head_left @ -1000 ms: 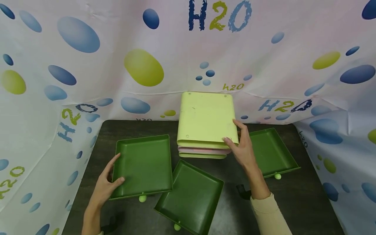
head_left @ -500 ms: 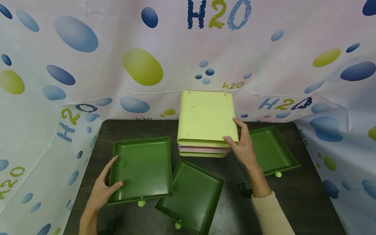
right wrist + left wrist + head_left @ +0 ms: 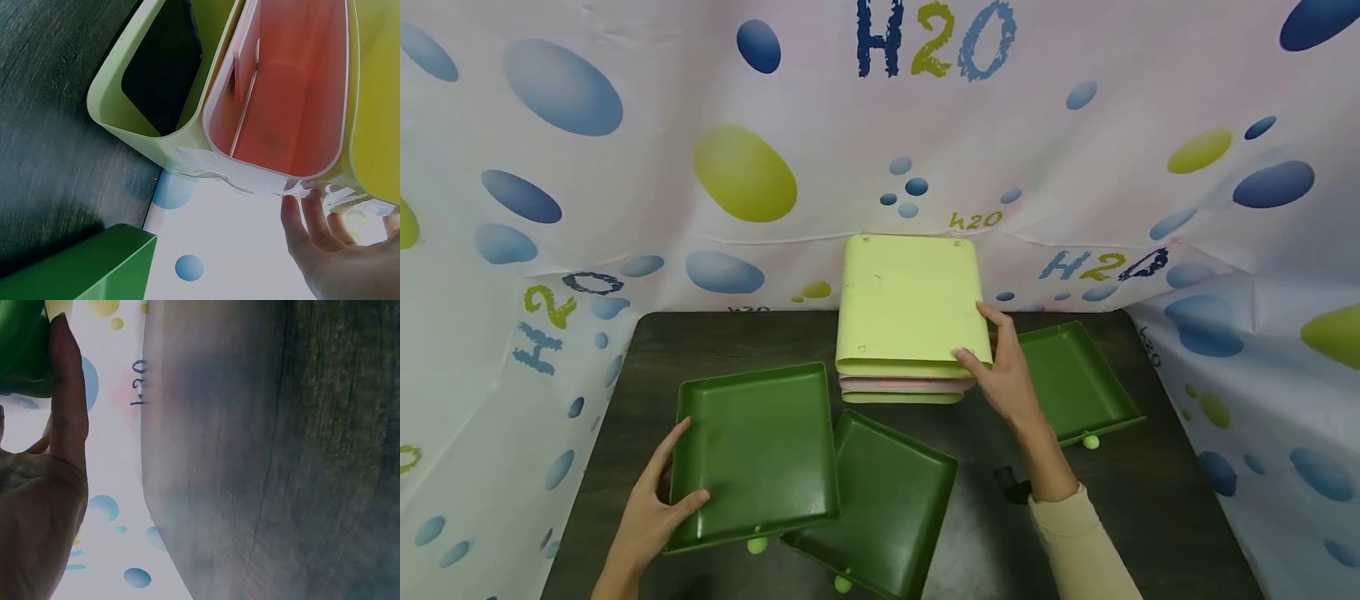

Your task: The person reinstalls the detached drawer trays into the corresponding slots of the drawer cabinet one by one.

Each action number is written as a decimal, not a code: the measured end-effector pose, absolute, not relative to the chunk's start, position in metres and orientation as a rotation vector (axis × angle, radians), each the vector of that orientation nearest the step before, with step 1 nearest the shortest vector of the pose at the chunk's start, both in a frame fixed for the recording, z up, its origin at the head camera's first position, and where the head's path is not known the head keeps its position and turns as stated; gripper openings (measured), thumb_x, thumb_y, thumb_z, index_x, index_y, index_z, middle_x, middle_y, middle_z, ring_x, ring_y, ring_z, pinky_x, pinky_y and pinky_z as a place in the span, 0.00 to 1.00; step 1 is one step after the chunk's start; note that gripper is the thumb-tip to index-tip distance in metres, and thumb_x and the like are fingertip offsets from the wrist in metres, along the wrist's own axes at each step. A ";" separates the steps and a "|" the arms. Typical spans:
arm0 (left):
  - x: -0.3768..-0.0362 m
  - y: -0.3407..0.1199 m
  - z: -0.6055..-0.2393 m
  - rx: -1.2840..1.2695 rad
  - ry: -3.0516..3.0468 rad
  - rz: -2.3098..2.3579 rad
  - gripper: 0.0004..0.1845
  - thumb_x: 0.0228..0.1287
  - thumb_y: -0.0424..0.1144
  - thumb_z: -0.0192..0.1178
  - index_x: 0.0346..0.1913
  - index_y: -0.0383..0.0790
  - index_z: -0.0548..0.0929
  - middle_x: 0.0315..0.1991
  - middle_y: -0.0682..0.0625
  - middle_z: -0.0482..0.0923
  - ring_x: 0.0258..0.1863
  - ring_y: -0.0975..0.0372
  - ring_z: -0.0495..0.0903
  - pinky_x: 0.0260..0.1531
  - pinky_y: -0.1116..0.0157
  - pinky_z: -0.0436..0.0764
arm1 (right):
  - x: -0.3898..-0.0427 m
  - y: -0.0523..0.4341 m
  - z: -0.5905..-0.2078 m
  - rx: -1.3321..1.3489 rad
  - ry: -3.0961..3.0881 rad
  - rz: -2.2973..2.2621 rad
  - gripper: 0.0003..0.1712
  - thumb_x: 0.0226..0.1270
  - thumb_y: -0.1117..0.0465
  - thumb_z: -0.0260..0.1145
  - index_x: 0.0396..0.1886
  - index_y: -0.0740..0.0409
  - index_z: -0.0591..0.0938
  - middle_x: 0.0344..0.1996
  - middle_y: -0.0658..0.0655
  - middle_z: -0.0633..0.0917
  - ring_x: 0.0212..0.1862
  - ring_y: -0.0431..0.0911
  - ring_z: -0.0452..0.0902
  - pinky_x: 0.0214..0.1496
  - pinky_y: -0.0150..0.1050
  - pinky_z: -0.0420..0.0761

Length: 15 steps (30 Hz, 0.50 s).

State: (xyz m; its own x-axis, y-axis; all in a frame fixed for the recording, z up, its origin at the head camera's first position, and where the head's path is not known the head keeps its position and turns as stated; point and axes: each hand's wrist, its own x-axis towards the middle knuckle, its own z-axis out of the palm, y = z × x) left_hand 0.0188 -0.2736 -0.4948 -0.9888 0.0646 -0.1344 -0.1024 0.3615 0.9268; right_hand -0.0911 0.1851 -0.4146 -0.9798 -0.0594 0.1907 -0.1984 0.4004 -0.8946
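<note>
While gripped at its left rim by the left hand (image 3: pixel 653 510), thumb curled over the inside and fingers underneath, hangs slightly tilted above the dark table (image 3: pixel 1150 500): 1 dark green drawer tray (image 3: pixel 752 450), pale knob (image 3: pixel 757 545) toward the person, near-right corner overlapping the left edge of a 2nd green tray (image 3: pixel 887 492); seen from the left wrist only as a green corner against a fingertip, with bare tabletop beyond.

Over at the back, against the H2O-printed curtain (image 3: pixel 625 167), stands the 3-slot drawer cabinet (image 3: pixel 910 304), pale yellow-green with a pink middle slot (image 3: pixel 902 384); steadied at its front right corner by the right hand (image 3: pixel 1007 383), thumb on the front lip and fingers laid straight along the side, pressing rather than clenching; all 3 slots open toward the person, the lower 2 shown empty from the right wrist, the top one not seen inside.

Just right of that hand, flat on the table, a 3rd green tray (image 3: pixel 1075 375), touched by nobody.

Judged as the step of carrying the 1st tray toward the cabinet, nothing yet slid in; calls next for levelling the tray, turning its knobless end to a slot mouth, lining up both edges, and bracing the cabinet against the push.
</note>
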 end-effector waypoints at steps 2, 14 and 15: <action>0.023 -0.277 -0.492 -0.064 2.493 1.644 0.50 0.66 0.28 0.64 0.81 0.57 0.46 0.70 0.32 0.56 0.44 0.78 0.75 0.32 0.61 0.85 | -0.093 0.180 -0.416 0.243 -2.517 1.683 0.41 0.69 0.70 0.65 0.76 0.65 0.55 0.66 0.74 0.63 0.58 0.62 0.72 0.45 0.32 0.76; 0.038 -0.259 -0.500 -0.060 2.507 1.594 0.48 0.68 0.31 0.64 0.81 0.57 0.47 0.75 0.36 0.49 0.50 0.85 0.68 0.36 0.67 0.84 | -0.092 0.186 -0.418 0.189 -2.493 1.787 0.41 0.70 0.69 0.64 0.77 0.63 0.54 0.63 0.75 0.65 0.57 0.63 0.74 0.43 0.32 0.79; 0.037 -0.254 -0.502 -0.063 2.472 1.628 0.48 0.68 0.31 0.63 0.81 0.57 0.47 0.74 0.34 0.50 0.48 0.84 0.70 0.34 0.64 0.85 | -0.092 0.188 -0.418 0.185 -2.496 1.777 0.41 0.70 0.69 0.64 0.77 0.64 0.54 0.63 0.75 0.65 0.58 0.63 0.74 0.43 0.31 0.79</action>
